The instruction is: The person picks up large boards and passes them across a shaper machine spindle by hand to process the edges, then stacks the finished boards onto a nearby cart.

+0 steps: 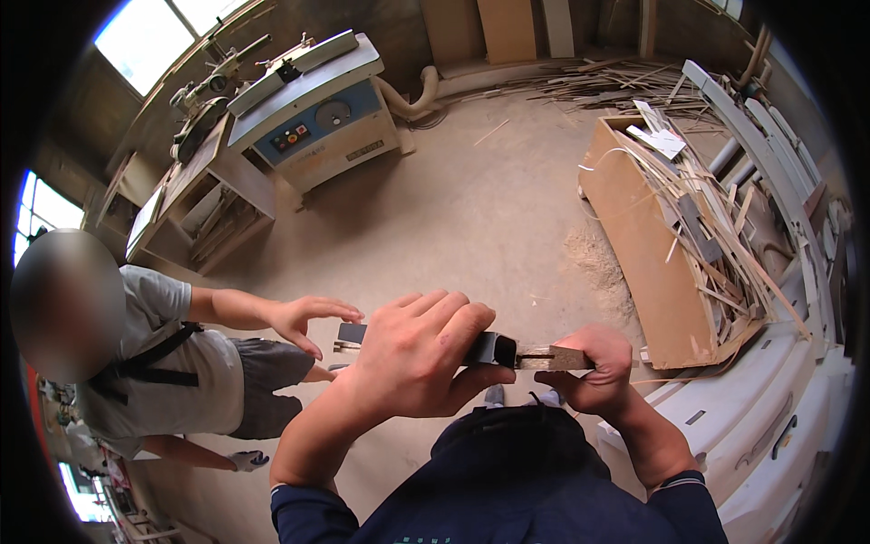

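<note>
In front of my body, my left hand (412, 354) is closed around a dark, box-shaped piece (492, 350) with a glossy black end. A grey-faced end with pale wood below (351, 335) sticks out on the hand's other side; whether it is the same piece, I cannot tell. My right hand (598, 367) grips a wooden strip (551, 357) with a dark slot along its edge, thumb and fingers wrapped round its right end. The strip's left end meets or lies close to the black end. A co-worker's open hand (317, 319) reaches toward the grey-faced end.
The co-worker (168, 363) stands at my left. A blue and grey woodworking machine (317, 127) stands at the far left beside a wooden bench (204, 190). On the right are a bin (648, 254) heaped with offcuts, a sawdust pile (598, 263) and stacked white panels (716, 408).
</note>
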Demonstrator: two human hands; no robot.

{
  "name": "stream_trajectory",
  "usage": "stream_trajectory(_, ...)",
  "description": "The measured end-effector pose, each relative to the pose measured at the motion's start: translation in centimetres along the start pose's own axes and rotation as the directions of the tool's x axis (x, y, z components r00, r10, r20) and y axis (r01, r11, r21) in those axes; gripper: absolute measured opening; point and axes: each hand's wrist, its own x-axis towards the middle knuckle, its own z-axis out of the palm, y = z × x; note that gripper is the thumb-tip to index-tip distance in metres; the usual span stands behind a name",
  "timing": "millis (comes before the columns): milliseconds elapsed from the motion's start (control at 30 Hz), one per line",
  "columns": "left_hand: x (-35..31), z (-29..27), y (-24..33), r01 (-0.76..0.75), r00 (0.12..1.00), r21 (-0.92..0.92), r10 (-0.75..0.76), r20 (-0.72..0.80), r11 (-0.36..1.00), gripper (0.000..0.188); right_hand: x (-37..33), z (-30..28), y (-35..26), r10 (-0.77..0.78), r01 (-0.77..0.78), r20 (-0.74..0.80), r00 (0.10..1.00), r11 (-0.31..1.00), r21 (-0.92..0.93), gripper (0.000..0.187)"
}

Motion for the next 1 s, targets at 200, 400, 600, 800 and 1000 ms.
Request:
stream_trajectory(200, 0.0, 0.7, 0.8, 0.021, 0.999, -0.004, -0.020, 0.039, 1.000, 0.042, -0.5, -0.4, -0.2, 0.011, -0.011, 0.008, 1.000, 0.999, -0.038, 0.024)
stream_trajectory(400, 0.2, 1.9, 1.5, 0.035, 0.999, -0.103, -0.034, 0.018, 0.994, 0.046, -1.1, -0.4, -0.1, 0.001, -0.002, -0.015, 1.000, 1.000, -0.003, 0.025)
stream_trajectory(600, 0.0, 2.6, 2.4, 0.053, 0.999, -0.095, -0.052, 0.010, 0.994, 0.047, -2.0, -0.5, 0.0, 0.027, -0.027, 0.000, 1.000, 0.999, -0.021, 0.026)
stream_trajectory(800, 0.0, 2.5, 2.8, 0.029, 1.000, -0.081, -0.030, -0.002, 0.996, 0.045, -2.0, -0.8, -0.6, 0.072, -0.072, 0.015, 0.997, 0.997, 0.003, 0.026)
stream_trajectory(1000, 0.0, 2.5, 3.1, 0.007, 1.000, -0.050, -0.006, 0.006, 0.999, 0.045, -2.2, -0.6, -0.6, 0.069, -0.069, 0.003, 0.998, 0.997, 0.037, 0.026)
